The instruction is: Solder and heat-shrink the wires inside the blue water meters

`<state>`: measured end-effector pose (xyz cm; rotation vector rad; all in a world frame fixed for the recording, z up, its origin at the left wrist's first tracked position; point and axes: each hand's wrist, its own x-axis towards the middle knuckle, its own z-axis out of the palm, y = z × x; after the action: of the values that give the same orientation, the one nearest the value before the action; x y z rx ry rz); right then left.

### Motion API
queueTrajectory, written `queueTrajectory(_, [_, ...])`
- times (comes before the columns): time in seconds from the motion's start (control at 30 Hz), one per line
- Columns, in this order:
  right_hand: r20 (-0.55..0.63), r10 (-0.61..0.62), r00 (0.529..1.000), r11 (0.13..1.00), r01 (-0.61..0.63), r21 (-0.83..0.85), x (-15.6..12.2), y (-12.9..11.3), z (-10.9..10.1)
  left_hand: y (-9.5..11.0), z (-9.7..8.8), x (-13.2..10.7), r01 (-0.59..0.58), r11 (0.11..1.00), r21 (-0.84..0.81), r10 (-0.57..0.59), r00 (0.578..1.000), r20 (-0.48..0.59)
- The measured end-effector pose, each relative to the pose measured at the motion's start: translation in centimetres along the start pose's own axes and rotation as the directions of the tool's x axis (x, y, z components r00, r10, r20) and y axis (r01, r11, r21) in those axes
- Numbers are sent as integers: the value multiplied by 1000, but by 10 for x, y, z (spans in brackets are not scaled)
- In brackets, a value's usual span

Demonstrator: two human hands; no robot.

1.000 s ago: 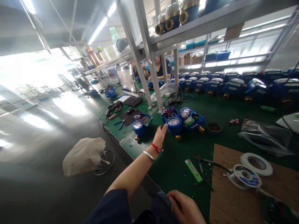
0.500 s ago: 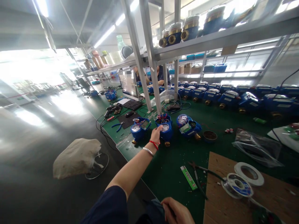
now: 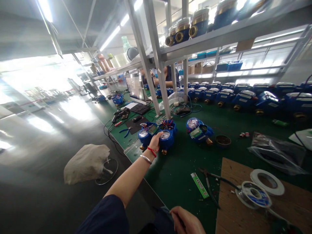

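My left hand [image 3: 154,142], with a red cord and a silver bangle at the wrist, grips the near left side of a blue water meter [image 3: 166,140]. Its round dial faces up, and loose wires show in the open housing behind. Close against its left stands another blue meter [image 3: 143,138] with a small green circuit board. A third blue meter [image 3: 201,132] sits apart to the right, its brass end toward me. At the bottom edge, my right hand [image 3: 186,221] rests with fingers curled inward; whatever they may hold is hidden.
Pliers [image 3: 209,187], a green-and-white strip [image 3: 200,185], a solder spool [image 3: 254,195] and a tape roll [image 3: 266,182] lie at right, partly on cardboard [image 3: 229,208]. Metal shelf posts [image 3: 163,87] rise behind. Rows of meters [image 3: 245,99] line the back. A covered stool [image 3: 86,164] stands left.
My left hand has moved the gripped meter left, up against the meter beside it, widening the gap to the third meter. My right hand has stayed about where it was.
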<state>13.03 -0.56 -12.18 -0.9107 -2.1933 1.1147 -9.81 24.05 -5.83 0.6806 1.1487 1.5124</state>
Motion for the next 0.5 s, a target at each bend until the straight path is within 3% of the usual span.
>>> queueTrajectory(0.27, [38, 29, 999, 999, -30, 23, -1, -5, -4, 4, 1, -9, 0, 1000, 24, -1, 999, 46])
queueTrajectory(0.37, [32, 27, 999, 999, -27, 19, -1, -6, -5, 5, 6, -19, -71, 996, 54, 68, 996, 55])
queueTrajectory(0.5, [5, 35, 999, 999, -35, 2, -1, -9, -6, 0, 5, -41, -197, 968, 153, 204, 979, -29])
